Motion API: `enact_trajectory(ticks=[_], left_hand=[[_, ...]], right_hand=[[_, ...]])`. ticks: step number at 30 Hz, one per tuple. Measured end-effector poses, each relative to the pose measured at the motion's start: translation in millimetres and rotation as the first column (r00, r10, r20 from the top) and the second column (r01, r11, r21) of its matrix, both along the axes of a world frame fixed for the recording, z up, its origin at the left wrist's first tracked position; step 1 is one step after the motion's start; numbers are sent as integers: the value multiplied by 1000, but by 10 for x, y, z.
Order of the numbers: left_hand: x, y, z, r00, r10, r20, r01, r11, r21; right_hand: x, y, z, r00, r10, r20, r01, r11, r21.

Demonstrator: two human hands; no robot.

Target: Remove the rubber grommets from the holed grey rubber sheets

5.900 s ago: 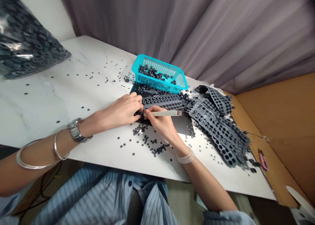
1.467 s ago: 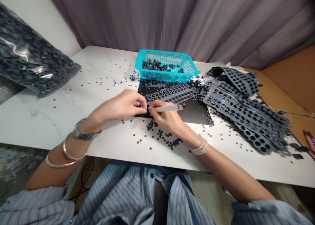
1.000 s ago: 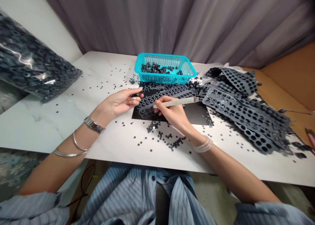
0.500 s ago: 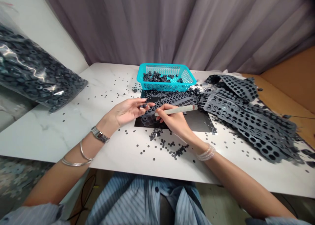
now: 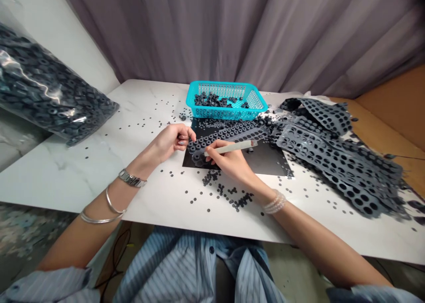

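My right hand (image 5: pixel 229 159) grips a pale pen-like stick (image 5: pixel 237 146), its lower end down by a sheet of black rubber rings (image 5: pixel 219 136). This sheet lies slanting over a black mat (image 5: pixel 265 161). My left hand (image 5: pixel 175 141) hovers just left of the sheet's near end, fingers curled in; whatever they hold is hidden. Behind the mat stands a turquoise basket (image 5: pixel 229 113) with several loose black rubber rings (image 5: pixel 212 100) in it.
Grey perforated sheets (image 5: pixel 335 161) are heaped at the right. Small black discs (image 5: pixel 244 201) lie scattered over the white table (image 5: pixel 139 214). A clear bag of black rings (image 5: pixel 56 90) stands at the left, and a curtain (image 5: pixel 199 33) hangs behind.
My left hand has turned over and curled its fingers; the black ring seen at its fingertips is now out of sight. My right hand with the stick has moved slightly left.
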State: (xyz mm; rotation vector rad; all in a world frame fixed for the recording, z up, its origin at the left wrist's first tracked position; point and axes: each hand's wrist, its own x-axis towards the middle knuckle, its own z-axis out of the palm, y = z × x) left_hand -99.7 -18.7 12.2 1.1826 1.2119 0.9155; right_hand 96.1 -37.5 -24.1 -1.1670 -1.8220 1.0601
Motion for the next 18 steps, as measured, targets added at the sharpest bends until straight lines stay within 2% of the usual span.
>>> enact_trajectory(ticks=[1, 3, 5, 7, 10, 14, 18], left_hand=[[2, -25, 11, 980, -19, -200, 35, 996, 78], [11, -82, 14, 830, -36, -556, 168, 968, 188], [17, -131, -15, 667, -28, -744, 301, 924, 235], [13, -156, -68, 583, -35, -812, 390, 888, 242], [-7, -160, -144, 535, -55, -843, 453, 861, 231], [-3, -154, -189, 517, -55, -854, 461, 859, 224], [57, -170, -163, 526, -56, -849, 479, 844, 241]], right_hand=[[-9, -8, 7, 1000, 12, 22, -12, 1000, 11], [-21, -19, 18, 998, 29, 53, -31, 999, 36], [-25, -23, 25, 997, 38, 63, -42, 998, 53], [-27, -23, 28, 997, 45, 63, -49, 997, 54], [-29, -20, 29, 996, 53, 69, -57, 997, 55], [-42, -21, 24, 994, 59, 92, -66, 995, 75], [-67, -29, 5, 988, 57, 144, -74, 990, 121]])
